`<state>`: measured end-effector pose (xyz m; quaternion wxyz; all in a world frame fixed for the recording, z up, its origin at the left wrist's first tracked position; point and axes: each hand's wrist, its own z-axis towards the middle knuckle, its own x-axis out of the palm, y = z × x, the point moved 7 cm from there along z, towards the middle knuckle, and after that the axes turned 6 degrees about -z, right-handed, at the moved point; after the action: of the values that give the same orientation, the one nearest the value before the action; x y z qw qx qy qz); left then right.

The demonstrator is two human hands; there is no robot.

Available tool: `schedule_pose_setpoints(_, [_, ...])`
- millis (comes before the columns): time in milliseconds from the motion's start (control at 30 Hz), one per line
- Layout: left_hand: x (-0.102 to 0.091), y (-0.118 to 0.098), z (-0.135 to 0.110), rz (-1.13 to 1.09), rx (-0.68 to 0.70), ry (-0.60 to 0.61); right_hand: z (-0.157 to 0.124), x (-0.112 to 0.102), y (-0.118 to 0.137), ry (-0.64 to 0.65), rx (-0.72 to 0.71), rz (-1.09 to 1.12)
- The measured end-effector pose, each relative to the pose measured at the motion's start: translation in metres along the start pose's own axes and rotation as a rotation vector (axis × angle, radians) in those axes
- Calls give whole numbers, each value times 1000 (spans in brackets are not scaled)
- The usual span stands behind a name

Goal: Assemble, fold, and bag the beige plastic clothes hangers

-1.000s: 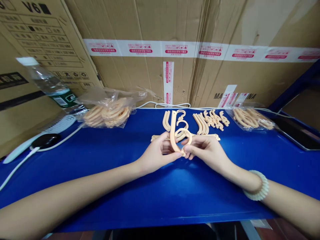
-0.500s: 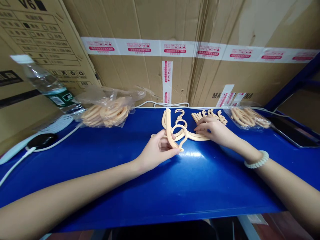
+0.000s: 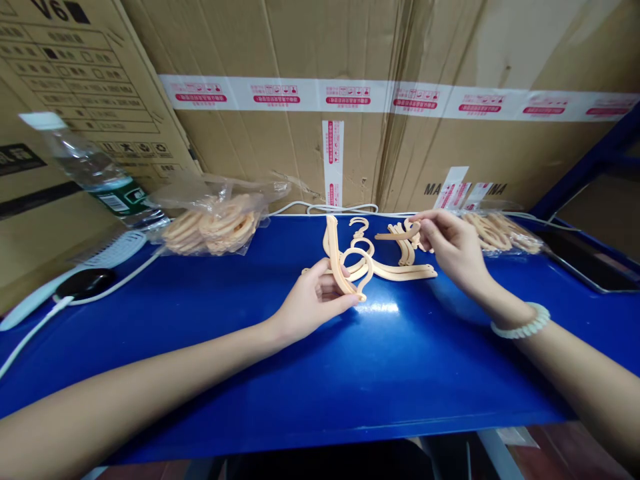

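My left hand [image 3: 323, 293] is closed on a beige hanger piece [image 3: 335, 257], a curved arm standing upright with a ring-shaped hook [image 3: 369, 267] joined at its lower end. My right hand [image 3: 447, 243] pinches a single curved hanger arm [image 3: 397, 235] by one end, lifted above the table. Behind and beside my left hand, folded hangers [image 3: 405, 272] with hooks [image 3: 359, 228] lie on the blue table [image 3: 350, 373]. Several loose curved arms [image 3: 404, 252] rest just below the piece in my right hand. More small beige parts behind my right fingers are partly hidden.
Clear bags of beige parts lie at left [image 3: 215, 223] and right [image 3: 500, 233]. At the far left are a water bottle [image 3: 107, 180], a pale comb-like brush [image 3: 113, 250] and a black puck [image 3: 85, 283] with a white cable. A dark phone-like slab [image 3: 590, 263] lies right. Cardboard [image 3: 280, 147] stands behind.
My right hand has risen and moved right from the loose arms, now carrying one curved hanger arm. The left hand and its hanger piece have stayed nearly still.
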<state>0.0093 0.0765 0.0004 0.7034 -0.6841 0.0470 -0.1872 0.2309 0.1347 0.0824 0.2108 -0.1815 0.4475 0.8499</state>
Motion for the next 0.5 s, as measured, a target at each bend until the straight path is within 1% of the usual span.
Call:
schedule_pose_setpoints(67, [0,0,0,-4,5,4,-5,-2,4,-16,139,216])
schedule_pose_setpoints(167, [-1,1,1,-7,17,2,-16,7,10,52,283,468])
schedule_pose_setpoints(233, [-1,2,1,-8,24,-6,-24,16,11,99,366,557])
schedule_pose_setpoints(333, [-2,2,2,-10,34,-3,-35,31,5,136,488,638])
schedule_pose_setpoints(433, [0,-1,2,-2,67,12,-43,42,-2,149,593,712])
schedule_pose_setpoints(500, [1,-4,2,14,96,22,-45,45,-3,142,633,749])
